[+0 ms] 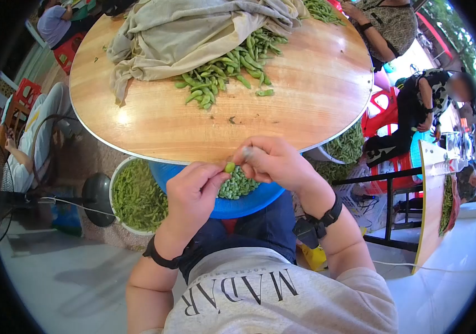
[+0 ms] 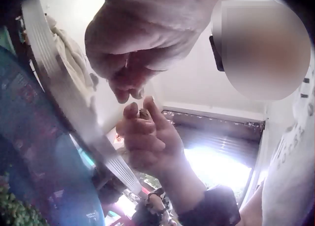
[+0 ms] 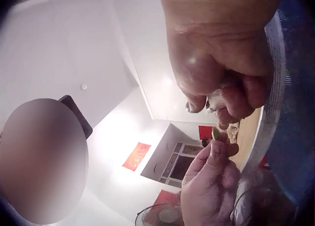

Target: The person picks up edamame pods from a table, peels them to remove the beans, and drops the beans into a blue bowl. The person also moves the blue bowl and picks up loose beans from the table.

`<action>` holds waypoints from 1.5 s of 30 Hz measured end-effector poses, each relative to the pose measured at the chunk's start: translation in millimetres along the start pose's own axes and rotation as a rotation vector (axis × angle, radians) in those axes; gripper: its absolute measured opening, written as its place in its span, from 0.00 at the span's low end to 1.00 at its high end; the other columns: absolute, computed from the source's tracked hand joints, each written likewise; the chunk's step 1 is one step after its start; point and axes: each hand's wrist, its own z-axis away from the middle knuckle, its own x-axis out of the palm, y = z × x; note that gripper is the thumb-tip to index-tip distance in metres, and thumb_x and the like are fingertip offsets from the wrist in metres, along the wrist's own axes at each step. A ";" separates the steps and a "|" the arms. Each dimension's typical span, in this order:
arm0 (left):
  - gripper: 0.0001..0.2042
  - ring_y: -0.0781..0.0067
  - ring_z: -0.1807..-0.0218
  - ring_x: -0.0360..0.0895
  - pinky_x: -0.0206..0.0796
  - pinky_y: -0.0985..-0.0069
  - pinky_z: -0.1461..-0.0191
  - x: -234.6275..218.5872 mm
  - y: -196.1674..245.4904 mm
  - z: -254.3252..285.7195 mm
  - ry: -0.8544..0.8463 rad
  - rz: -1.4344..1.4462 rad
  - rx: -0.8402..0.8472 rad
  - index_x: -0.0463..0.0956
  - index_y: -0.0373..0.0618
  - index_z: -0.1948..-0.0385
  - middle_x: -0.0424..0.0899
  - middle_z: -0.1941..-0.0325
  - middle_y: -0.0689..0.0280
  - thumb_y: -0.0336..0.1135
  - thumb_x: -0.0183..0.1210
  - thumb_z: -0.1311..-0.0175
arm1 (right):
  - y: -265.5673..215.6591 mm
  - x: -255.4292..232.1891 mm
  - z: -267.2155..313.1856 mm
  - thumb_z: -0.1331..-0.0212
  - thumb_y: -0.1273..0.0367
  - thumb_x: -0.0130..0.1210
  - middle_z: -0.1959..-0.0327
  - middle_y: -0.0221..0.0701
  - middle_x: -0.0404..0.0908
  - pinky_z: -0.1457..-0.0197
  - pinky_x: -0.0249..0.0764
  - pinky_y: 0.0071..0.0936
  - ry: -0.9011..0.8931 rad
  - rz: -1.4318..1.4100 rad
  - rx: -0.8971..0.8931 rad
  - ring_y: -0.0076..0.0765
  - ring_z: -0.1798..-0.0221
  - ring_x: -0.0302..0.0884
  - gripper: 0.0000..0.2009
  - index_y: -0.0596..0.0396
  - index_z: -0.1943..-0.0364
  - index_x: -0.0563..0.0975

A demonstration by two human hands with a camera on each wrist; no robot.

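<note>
My left hand (image 1: 190, 192) pinches a small green pod (image 1: 229, 167) between thumb and fingertips, above a blue basin (image 1: 224, 210) of shelled green beans (image 1: 239, 186). Close beside the pod is my right hand (image 1: 277, 164), its fingers bent, with a greyish-white patch near the fingertips. The right wrist view has the pod (image 3: 215, 133) upright in my left hand (image 3: 209, 186), just below my right hand (image 3: 221, 73), where shiny bits show at the thumb and a finger. In the left wrist view my left hand (image 2: 147, 34) is above my right hand (image 2: 152, 142); whether the right holds anything is unclear.
Beyond the basin stands a round wooden table (image 1: 154, 125) with a heap of pods (image 1: 210, 83) partly under a beige cloth (image 1: 177, 42). A white tub of pods (image 1: 138, 195) is at the left, another container of pods (image 1: 344, 146) at the right. Several people sit around.
</note>
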 end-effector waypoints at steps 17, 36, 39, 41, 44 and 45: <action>0.06 0.70 0.74 0.77 0.67 0.80 0.71 -0.6 17.0 27.6 -0.009 -0.063 -0.015 0.76 0.35 0.73 0.78 0.77 0.60 0.18 0.57 0.54 | 25.2 32.0 15.7 0.37 0.58 0.41 0.84 0.22 0.65 0.81 0.56 0.14 -0.038 -0.098 0.037 0.15 0.82 0.59 0.17 0.56 0.73 0.71; 0.05 0.76 0.79 0.73 0.63 0.83 0.77 8.9 9.9 36.0 0.069 -0.016 0.040 0.77 0.35 0.72 0.77 0.77 0.61 0.18 0.57 0.52 | 29.9 39.7 18.1 0.37 0.56 0.41 0.86 0.25 0.66 0.85 0.51 0.13 0.047 -0.105 -0.007 0.15 0.86 0.56 0.18 0.56 0.74 0.70; 0.06 0.71 0.76 0.75 0.66 0.80 0.74 7.2 12.2 35.2 0.056 -0.036 0.023 0.76 0.35 0.72 0.78 0.77 0.59 0.17 0.57 0.53 | 29.9 38.7 16.6 0.37 0.58 0.41 0.86 0.25 0.65 0.85 0.51 0.13 0.043 -0.169 0.066 0.15 0.86 0.56 0.17 0.56 0.74 0.70; 0.06 0.71 0.76 0.75 0.66 0.80 0.74 6.0 11.8 35.5 0.047 -0.077 0.031 0.76 0.35 0.72 0.77 0.78 0.59 0.17 0.57 0.53 | 27.0 37.3 17.9 0.37 0.59 0.41 0.86 0.25 0.65 0.85 0.51 0.13 0.008 -0.226 0.060 0.15 0.86 0.56 0.16 0.56 0.75 0.70; 0.06 0.70 0.77 0.75 0.66 0.79 0.74 7.8 13.1 36.8 0.045 -0.103 0.026 0.76 0.36 0.73 0.77 0.78 0.59 0.17 0.57 0.53 | 29.2 38.2 18.0 0.36 0.60 0.41 0.86 0.24 0.66 0.84 0.51 0.13 0.020 -0.165 0.045 0.15 0.85 0.56 0.16 0.56 0.75 0.70; 0.06 0.69 0.77 0.76 0.66 0.79 0.74 8.6 13.2 36.1 0.050 -0.108 0.025 0.76 0.36 0.73 0.77 0.79 0.59 0.17 0.56 0.53 | 29.7 38.5 17.2 0.36 0.60 0.41 0.85 0.24 0.66 0.84 0.52 0.13 0.033 -0.118 0.034 0.14 0.85 0.56 0.15 0.56 0.75 0.70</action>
